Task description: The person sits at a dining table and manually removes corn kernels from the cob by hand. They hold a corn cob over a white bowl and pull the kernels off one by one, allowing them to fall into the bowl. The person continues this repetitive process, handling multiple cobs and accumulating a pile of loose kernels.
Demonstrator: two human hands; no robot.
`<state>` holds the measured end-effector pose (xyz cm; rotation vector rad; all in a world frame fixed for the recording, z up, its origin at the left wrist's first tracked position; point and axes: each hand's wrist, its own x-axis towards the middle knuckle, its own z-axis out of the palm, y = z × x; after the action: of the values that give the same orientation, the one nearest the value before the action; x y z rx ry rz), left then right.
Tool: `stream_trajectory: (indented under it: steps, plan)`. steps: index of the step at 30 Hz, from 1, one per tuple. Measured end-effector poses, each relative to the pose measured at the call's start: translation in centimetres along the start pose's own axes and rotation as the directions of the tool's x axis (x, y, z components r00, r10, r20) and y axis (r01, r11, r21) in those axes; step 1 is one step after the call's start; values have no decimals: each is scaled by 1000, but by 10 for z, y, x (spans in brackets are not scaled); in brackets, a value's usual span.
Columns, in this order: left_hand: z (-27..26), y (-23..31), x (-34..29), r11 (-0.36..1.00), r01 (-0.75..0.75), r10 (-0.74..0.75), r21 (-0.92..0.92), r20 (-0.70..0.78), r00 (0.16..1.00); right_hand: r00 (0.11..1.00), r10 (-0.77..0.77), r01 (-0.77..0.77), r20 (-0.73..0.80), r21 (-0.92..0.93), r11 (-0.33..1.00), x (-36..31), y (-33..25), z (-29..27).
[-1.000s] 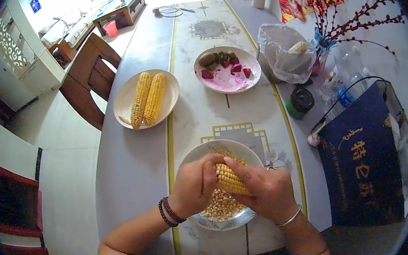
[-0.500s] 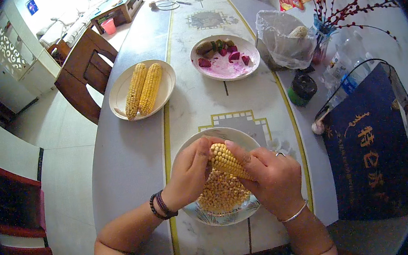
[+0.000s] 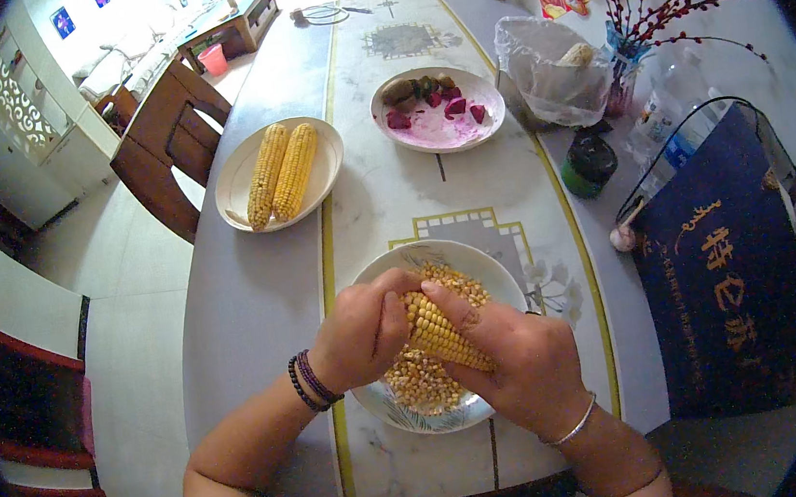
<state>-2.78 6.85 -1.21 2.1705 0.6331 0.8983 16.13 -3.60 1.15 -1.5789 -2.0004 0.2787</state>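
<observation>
Both my hands grip one yellow corn cob (image 3: 443, 333), tilted over a patterned plate (image 3: 502, 271). My left hand (image 3: 360, 328) closes round its upper left end, fingers curled. My right hand (image 3: 523, 357) wraps the other end, its thumb pressed on the kernels near the top. Loose corn kernels (image 3: 422, 382) lie heaped on the plate beneath, and more show beyond my hands. At the left, two whole corn cobs (image 3: 295, 173) rest side by side on a cream plate (image 3: 232, 169).
Farther back stands a white plate (image 3: 478, 133) with purple-red pieces and brownish lumps. Along the right are a clear plastic bag (image 3: 546, 87), a dark green jar (image 3: 589, 167), a garlic bulb (image 3: 622, 238), a vase with red-budded twigs and a dark blue bag (image 3: 712, 283). A wooden chair (image 3: 164, 142) stands at the left.
My hands have shifted slightly on the cob, and my right thumb has moved along the kernels. More kernels show at the plate's far side. The view has shifted a little.
</observation>
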Motion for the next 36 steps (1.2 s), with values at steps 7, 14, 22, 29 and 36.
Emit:
stream_trajectory:
  steps: [7, 14, 22, 29, 36]
  plan:
    - [-4, -13, 1, 989, -147, 144, 31, 88, 986, 997, 33, -37, 74, 58, 998, -1, -1, -11]
    - [-2, -8, 5, 999, -10, 17, -43, 166, 986, 998, -10, 7, 62, 40, 999, -3, 14, -11]
    - [5, -6, 8, 991, -21, 36, -129, 113, 993, 994, 44, -57, 97, 138, 989, -1, 21, -22]
    - [-3, -3, 11, 1000, -12, 14, -21, 66, 998, 989, 87, -106, 120, 166, 980, -1, 22, -26]
    - [-1, -3, 14, 810, -415, 388, 414, 152, 909, 990, 30, -59, 135, 213, 975, -2, 22, -23]
